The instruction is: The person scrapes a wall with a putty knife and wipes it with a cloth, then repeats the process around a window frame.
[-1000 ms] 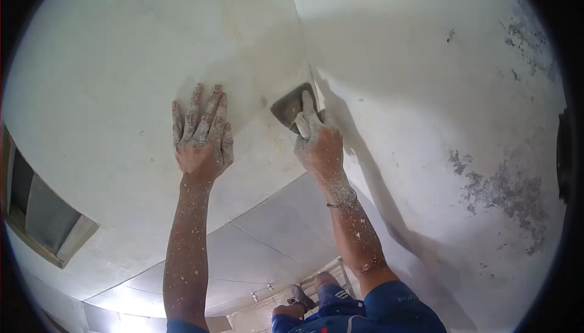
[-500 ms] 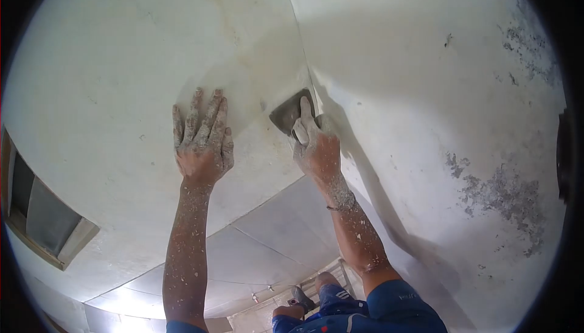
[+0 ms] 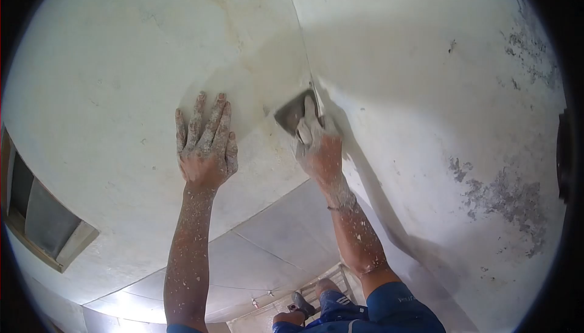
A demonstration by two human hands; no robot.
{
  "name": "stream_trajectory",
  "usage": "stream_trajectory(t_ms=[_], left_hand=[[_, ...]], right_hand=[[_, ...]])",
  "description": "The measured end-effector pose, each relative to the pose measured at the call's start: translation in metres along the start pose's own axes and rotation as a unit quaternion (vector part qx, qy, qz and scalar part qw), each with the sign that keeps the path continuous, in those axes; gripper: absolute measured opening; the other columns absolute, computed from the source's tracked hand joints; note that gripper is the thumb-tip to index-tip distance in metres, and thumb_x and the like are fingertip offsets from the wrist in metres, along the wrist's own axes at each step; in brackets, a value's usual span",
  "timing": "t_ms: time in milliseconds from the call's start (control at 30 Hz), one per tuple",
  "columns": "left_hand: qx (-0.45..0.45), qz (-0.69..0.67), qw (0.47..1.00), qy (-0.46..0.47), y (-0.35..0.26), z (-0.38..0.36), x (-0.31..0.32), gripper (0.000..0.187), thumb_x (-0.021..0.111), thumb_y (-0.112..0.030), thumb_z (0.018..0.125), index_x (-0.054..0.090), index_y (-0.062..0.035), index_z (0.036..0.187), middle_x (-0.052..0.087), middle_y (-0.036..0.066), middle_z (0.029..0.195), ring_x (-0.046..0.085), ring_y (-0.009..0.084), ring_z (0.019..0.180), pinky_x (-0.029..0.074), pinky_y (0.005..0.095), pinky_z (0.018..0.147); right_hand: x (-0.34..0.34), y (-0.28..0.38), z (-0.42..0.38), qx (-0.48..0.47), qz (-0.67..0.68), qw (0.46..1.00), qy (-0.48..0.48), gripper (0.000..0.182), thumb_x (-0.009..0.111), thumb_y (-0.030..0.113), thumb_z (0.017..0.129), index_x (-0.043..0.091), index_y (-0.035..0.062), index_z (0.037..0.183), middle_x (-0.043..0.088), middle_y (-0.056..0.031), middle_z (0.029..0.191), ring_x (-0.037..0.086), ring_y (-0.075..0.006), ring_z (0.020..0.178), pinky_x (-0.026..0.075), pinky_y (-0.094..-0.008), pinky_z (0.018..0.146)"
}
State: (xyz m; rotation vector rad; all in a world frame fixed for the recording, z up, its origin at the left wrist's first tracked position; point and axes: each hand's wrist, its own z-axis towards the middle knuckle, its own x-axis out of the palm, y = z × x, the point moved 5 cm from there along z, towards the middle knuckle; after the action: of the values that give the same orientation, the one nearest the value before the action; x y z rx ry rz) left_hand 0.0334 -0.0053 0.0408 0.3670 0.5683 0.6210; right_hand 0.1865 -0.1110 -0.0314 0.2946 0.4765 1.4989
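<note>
My left hand (image 3: 205, 144) lies flat on the off-white wall (image 3: 121, 90), fingers stretched out and coated in pale dust. It holds nothing. My right hand (image 3: 319, 141) is closed around a scraper (image 3: 291, 114) with a wide, flat grey blade. Its index finger presses along the blade, and the scraper's handle is hidden in the palm. The blade lies against the left wall, right beside the inner corner line (image 3: 302, 35). Below it, a small yellowish scuffed patch shows on the wall.
The right wall (image 3: 389, 71) has grey flaking patches (image 3: 508, 202). A framed opening (image 3: 48, 217) sits at the lower left. Grey tiles (image 3: 261, 242) cover the lower wall, with small taps (image 3: 255, 303) near the bottom. My legs (image 3: 331, 302) show below.
The whole view has shifted slightly, with wall marks sitting a little lower and farther right. Both hands keep nearly the same places on the wall, and the scraper stays by the corner.
</note>
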Motion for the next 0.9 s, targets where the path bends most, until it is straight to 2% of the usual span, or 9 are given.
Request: stream_trajectory(t_ms=[100, 167, 333, 400, 433, 500, 700, 767, 900], left_hand=[[0.001, -0.01, 1.0, 0.002, -0.002, -0.003, -0.003, 0.043, 0.05, -0.018, 0.086, 0.051, -0.0138, 0.129, 0.047, -0.001, 0.137, 0.034, 0.0231, 0.134, 0.02, 0.0534, 0.112], [-0.002, -0.005, 1.0, 0.013, -0.001, -0.004, -0.002, 0.044, 0.051, -0.018, 0.086, 0.051, -0.014, 0.129, 0.047, -0.001, 0.137, 0.034, 0.0229, 0.134, 0.02, 0.0533, 0.112], [0.006, -0.014, 1.0, 0.0, -0.003, -0.005, -0.002, 0.044, 0.048, -0.013, 0.087, 0.049, -0.013, 0.131, 0.046, 0.001, 0.138, 0.033, 0.0271, 0.134, 0.019, 0.0543, 0.111], [0.004, -0.004, 1.0, 0.003, -0.001, -0.004, -0.002, 0.043, 0.047, -0.015, 0.088, 0.049, -0.0133, 0.131, 0.046, 0.001, 0.138, 0.033, 0.0272, 0.134, 0.019, 0.0543, 0.111], [0.003, -0.001, 1.0, 0.005, -0.002, -0.004, -0.002, 0.042, 0.045, -0.016, 0.089, 0.05, -0.0134, 0.131, 0.047, 0.001, 0.138, 0.034, 0.0272, 0.134, 0.019, 0.0544, 0.111], [0.0, 0.003, 1.0, 0.01, -0.001, -0.004, 0.0, 0.041, 0.043, -0.018, 0.09, 0.05, -0.0136, 0.13, 0.047, 0.001, 0.137, 0.034, 0.0272, 0.133, 0.019, 0.0544, 0.111], [0.009, 0.014, 1.0, 0.013, -0.001, -0.005, 0.002, 0.039, 0.04, -0.02, 0.093, 0.051, -0.0135, 0.13, 0.047, 0.001, 0.138, 0.035, 0.0279, 0.133, 0.019, 0.0542, 0.111], [0.002, 0.021, 1.0, 0.004, -0.001, -0.004, 0.0, 0.042, 0.049, -0.019, 0.087, 0.051, -0.0142, 0.13, 0.047, -0.002, 0.137, 0.033, 0.0238, 0.134, 0.019, 0.0532, 0.112], [0.002, 0.012, 1.0, 0.002, 0.002, -0.004, 0.0, 0.043, 0.049, -0.019, 0.087, 0.05, -0.0143, 0.13, 0.047, -0.002, 0.137, 0.033, 0.0243, 0.134, 0.019, 0.053, 0.112]], right_hand=[[0.003, 0.001, -0.004, -0.006, 0.001, 1.0, -0.018, 0.061, 0.062, 0.0, 0.073, 0.046, 0.0023, 0.132, 0.055, -0.016, 0.082, 0.057, -0.0297, 0.077, 0.048, -0.0382, 0.065], [0.011, -0.002, -0.026, 0.046, 0.002, 0.996, 0.074, 0.066, 0.062, -0.002, 0.071, 0.044, 0.0049, 0.134, 0.055, -0.0145, 0.082, 0.058, -0.0297, 0.081, 0.049, -0.0368, 0.068], [0.01, -0.006, -0.021, 0.041, 0.037, 0.997, 0.055, 0.069, 0.062, -0.004, 0.068, 0.046, 0.0067, 0.133, 0.054, -0.0123, 0.085, 0.059, -0.0279, 0.076, 0.052, -0.0342, 0.069], [0.014, -0.006, -0.016, 0.002, 0.02, 0.998, 0.059, 0.076, 0.063, 0.002, 0.068, 0.039, 0.0109, 0.139, 0.054, -0.0179, 0.1, 0.061, -0.0306, 0.083, 0.056, -0.036, 0.062], [0.016, -0.005, -0.014, 0.001, 0.023, 0.998, 0.06, 0.076, 0.063, 0.002, 0.068, 0.039, 0.0109, 0.139, 0.054, -0.0179, 0.1, 0.061, -0.0306, 0.083, 0.056, -0.036, 0.062], [0.01, -0.004, -0.006, 0.027, 0.042, 0.998, 0.026, 0.062, 0.063, -0.007, 0.069, 0.051, 0.0051, 0.129, 0.053, -0.012, 0.081, 0.057, -0.0248, 0.074, 0.05, -0.0334, 0.068], [0.013, -0.006, -0.003, -0.013, 0.032, 0.999, 0.009, 0.062, 0.064, -0.006, 0.07, 0.051, 0.0054, 0.13, 0.053, -0.0113, 0.081, 0.056, -0.0257, 0.073, 0.049, -0.0333, 0.067], [0.011, -0.005, -0.007, -0.006, 0.023, 1.0, -0.013, 0.062, 0.064, -0.006, 0.07, 0.051, 0.0053, 0.13, 0.053, -0.011, 0.082, 0.056, -0.0258, 0.074, 0.049, -0.0332, 0.067], [0.014, -0.004, -0.005, 0.005, 0.055, 0.998, 0.004, 0.058, 0.062, -0.004, 0.073, 0.051, 0.0061, 0.13, 0.054, -0.0116, 0.082, 0.057, -0.0267, 0.075, 0.049, -0.0353, 0.067]])
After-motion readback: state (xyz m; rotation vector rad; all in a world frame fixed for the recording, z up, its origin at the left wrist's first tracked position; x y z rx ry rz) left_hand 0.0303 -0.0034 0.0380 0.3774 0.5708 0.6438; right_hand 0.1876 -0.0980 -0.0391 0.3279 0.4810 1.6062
